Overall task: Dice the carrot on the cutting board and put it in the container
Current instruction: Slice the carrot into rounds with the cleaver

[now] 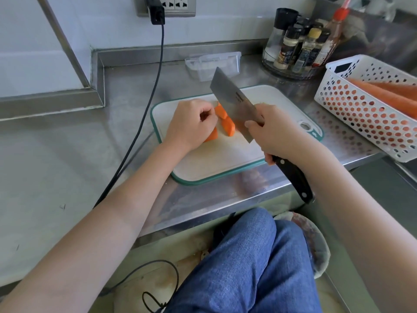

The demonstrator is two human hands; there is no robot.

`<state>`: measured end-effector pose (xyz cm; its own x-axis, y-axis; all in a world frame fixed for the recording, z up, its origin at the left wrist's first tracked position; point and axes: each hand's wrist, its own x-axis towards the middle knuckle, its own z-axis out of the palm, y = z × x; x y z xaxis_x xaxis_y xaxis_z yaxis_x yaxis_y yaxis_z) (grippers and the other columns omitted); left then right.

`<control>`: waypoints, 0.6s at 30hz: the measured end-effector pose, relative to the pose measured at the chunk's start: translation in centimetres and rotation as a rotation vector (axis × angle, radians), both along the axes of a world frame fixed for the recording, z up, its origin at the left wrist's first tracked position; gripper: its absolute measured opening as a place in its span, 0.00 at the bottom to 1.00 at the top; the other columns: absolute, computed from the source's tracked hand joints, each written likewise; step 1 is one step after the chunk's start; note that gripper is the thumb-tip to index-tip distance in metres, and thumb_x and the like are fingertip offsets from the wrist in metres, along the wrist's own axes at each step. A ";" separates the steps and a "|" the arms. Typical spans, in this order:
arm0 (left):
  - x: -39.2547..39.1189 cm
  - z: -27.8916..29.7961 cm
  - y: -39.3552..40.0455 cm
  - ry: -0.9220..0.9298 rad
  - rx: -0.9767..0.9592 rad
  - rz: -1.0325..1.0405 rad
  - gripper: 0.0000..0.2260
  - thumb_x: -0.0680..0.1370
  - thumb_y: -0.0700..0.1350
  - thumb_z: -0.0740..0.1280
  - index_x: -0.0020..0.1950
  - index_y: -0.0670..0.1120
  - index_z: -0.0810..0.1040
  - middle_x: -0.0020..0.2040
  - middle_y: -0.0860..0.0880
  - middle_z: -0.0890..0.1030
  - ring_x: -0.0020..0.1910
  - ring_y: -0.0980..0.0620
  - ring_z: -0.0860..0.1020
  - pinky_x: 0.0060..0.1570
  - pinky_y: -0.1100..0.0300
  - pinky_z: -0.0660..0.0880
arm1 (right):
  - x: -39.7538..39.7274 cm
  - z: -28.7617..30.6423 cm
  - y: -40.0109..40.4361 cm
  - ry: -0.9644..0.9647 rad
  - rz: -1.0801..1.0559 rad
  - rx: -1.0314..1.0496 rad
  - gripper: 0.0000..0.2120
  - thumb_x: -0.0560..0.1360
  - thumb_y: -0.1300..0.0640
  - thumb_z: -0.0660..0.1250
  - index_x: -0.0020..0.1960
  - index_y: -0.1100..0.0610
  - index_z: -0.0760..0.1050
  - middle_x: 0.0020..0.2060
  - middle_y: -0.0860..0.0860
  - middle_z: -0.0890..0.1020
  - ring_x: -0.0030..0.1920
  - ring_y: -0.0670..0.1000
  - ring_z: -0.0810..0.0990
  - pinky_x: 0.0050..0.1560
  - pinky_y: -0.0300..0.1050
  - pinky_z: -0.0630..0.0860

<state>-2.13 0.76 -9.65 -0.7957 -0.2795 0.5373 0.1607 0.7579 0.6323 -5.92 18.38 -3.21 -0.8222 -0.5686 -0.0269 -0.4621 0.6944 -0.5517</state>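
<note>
Though small and unreadable, dark print on cleaver (234,105) in right hand (274,132).

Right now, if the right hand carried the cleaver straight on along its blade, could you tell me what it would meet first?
Probably the clear container at the back of the counter: the cleaver in the right hand points up and away over the carrot pieces. Depth is unclear, so it might pass above the container.

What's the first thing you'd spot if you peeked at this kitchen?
The big steel cleaver held by the right hand over the white, teal-edged cutting board. Beside its blade lie orange carrot chunks, steadied by the left hand. At the right stands a white holed basket of whole carrots.
</note>
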 end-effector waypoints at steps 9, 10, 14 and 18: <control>0.2 0.4 -0.4 -0.031 0.116 -0.034 0.10 0.67 0.40 0.60 0.28 0.38 0.75 0.26 0.49 0.77 0.30 0.52 0.75 0.32 0.57 0.69 | 0.3 -0.2 0.4 -0.072 -0.032 -0.029 0.09 0.78 0.60 0.54 0.39 0.58 0.65 0.25 0.55 0.71 0.15 0.51 0.71 0.19 0.39 0.69; 0.3 0.3 -0.4 -0.042 0.103 -0.051 0.10 0.67 0.40 0.60 0.28 0.38 0.75 0.27 0.47 0.77 0.31 0.50 0.75 0.34 0.56 0.69 | 0.4 -0.1 0.3 -0.073 -0.024 -0.030 0.10 0.79 0.60 0.54 0.38 0.57 0.65 0.24 0.54 0.71 0.14 0.50 0.71 0.18 0.38 0.68; 0.4 0.0 -0.4 -0.033 0.062 -0.082 0.09 0.67 0.40 0.60 0.30 0.37 0.74 0.30 0.41 0.76 0.34 0.45 0.73 0.36 0.52 0.68 | 1.2 0.1 -0.4 -0.068 0.003 -0.030 0.12 0.79 0.59 0.54 0.36 0.55 0.62 0.24 0.54 0.71 0.13 0.48 0.71 0.16 0.34 0.64; 0.3 0.0 -0.5 -0.036 0.066 -0.098 0.08 0.67 0.41 0.60 0.29 0.41 0.75 0.30 0.43 0.76 0.34 0.47 0.73 0.37 0.55 0.68 | 1.8 0.2 -1.1 -0.061 0.017 -0.022 0.13 0.80 0.59 0.54 0.36 0.54 0.62 0.25 0.54 0.71 0.12 0.46 0.70 0.16 0.33 0.64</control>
